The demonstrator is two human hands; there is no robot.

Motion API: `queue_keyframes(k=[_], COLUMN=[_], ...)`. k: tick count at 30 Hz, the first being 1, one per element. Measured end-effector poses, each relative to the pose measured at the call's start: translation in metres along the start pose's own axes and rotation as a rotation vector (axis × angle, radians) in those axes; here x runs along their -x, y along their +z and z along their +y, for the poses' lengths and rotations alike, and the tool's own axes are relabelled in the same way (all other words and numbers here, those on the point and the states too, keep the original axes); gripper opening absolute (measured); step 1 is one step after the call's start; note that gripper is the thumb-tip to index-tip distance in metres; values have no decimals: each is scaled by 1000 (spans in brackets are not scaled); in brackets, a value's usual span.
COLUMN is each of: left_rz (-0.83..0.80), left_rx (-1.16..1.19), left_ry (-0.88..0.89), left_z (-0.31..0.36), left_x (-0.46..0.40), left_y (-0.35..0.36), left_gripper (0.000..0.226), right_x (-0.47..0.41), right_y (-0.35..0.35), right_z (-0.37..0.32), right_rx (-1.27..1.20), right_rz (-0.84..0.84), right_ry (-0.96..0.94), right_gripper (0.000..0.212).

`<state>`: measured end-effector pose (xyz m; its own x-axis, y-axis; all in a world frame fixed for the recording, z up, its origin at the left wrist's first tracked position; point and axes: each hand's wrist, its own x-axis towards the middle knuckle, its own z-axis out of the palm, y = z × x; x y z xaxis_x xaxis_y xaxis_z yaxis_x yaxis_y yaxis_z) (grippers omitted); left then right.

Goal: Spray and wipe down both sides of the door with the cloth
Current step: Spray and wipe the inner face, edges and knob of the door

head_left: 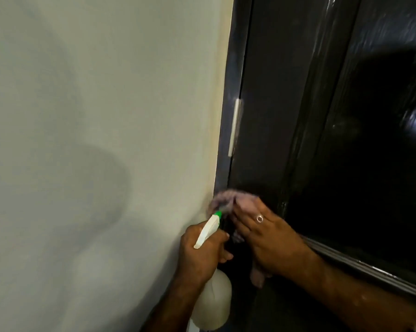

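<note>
A dark glossy door (269,121) fills the right side of the head view, hinged on its left edge with a pale hinge (234,127). My right hand (266,238), a ring on one finger, presses a pinkish-grey cloth (226,200) against the door's hinge-side edge, low down. The cloth is blurred; one end of it hangs below my palm. My left hand (202,250) grips the neck of a white spray bottle (214,300) with a green nozzle tip (217,213), held just left of the cloth.
A pale wall (94,140) takes up the left half, meeting the dark door frame (228,92). The door has a raised moulding (360,259) running diagonally at lower right and a shiny inner panel (370,140).
</note>
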<state>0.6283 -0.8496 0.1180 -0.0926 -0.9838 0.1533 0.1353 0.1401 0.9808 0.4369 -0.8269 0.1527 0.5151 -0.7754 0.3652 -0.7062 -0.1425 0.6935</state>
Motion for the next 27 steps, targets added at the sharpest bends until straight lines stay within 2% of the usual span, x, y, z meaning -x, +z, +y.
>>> queue_keyframes(k=[3,6,9,11,12,14,16,17,19,20,22,24,25,27], left_rz=[12,16,44,91,110,102,87,87,105,111,128,158,164,168], left_rx=[-44,24,-22,-68,-56,-68,-142,-140,-109,-102,-98,-90,-94,-116], left_ry=[-39,-82,-40,12,29,61,54,51,44,43,55,67,100,167], left_z=[-19,-34,-45,-45,-45,-52,-63,-67,-72,-72,-76,-79,-80,-77], left_x=[7,13,13,13,14,13,16,19,26,28,26,24,24,25], left_y=[-3,-2,0,0,-2,-5,-10,-12,-16,-16,-13,-11,-11,-11], left_gripper=[13,15,18,31,35,36,35,33,25,22,24,30,32,40], right_x=[28,8,-32,-49,-47,-24,12,26,33,26,-3,-41,-57,-67], right_y=[7,-19,-33,-15,2,39,54,54,42,35,15,-3,-6,4], right_z=[-11,20,28,-4,-28,-66,-76,-74,-64,-53,-28,-14,-14,-29], right_rx=[-84,-33,20,-56,-98,-105,-167,-200,-247,-236,-151,-70,-73,-101], right_rz=[-10,126,144,130,103,-23,-180,-198,-135,-51,73,52,47,79], right_ry=[-20,200,445,426,350,162,38,-7,35,98,200,323,375,356], right_gripper=[91,89,86,76,74,75,73,72,73,76,89,106,101,77])
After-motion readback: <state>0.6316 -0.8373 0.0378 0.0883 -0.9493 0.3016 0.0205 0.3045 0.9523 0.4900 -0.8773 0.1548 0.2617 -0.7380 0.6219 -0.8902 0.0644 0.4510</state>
